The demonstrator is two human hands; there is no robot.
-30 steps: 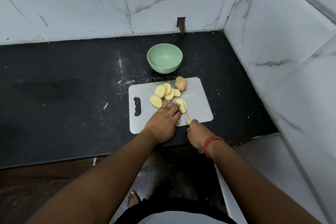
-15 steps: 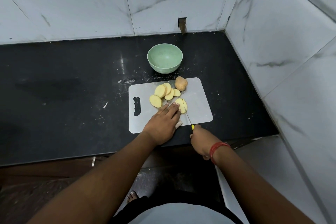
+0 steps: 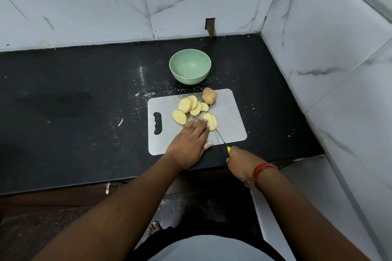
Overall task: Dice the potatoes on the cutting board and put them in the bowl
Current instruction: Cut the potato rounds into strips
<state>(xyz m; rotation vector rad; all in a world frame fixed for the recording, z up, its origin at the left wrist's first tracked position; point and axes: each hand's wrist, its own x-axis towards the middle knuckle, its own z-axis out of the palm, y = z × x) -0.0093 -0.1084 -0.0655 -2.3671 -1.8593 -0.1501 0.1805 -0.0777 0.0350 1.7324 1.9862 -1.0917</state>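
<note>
Five loose potato slices (image 3: 186, 105), one unpeeled potato piece (image 3: 209, 96) and one bowl (image 3: 190, 65) share your bench (image 3: 84, 99); your left hand (image 3: 189, 142) presses flat, fingers straight, on a sixth slice (image 3: 209, 119) on the cutting board (image 3: 229, 125), your right hand (image 3: 239, 161) gripping the knife (image 3: 221, 139) across it.

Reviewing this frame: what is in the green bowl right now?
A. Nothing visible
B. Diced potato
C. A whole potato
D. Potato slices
A: the green bowl shows only its bare inside, while the potato slices and the unpeeled potato piece all lie on the cutting board.
</note>
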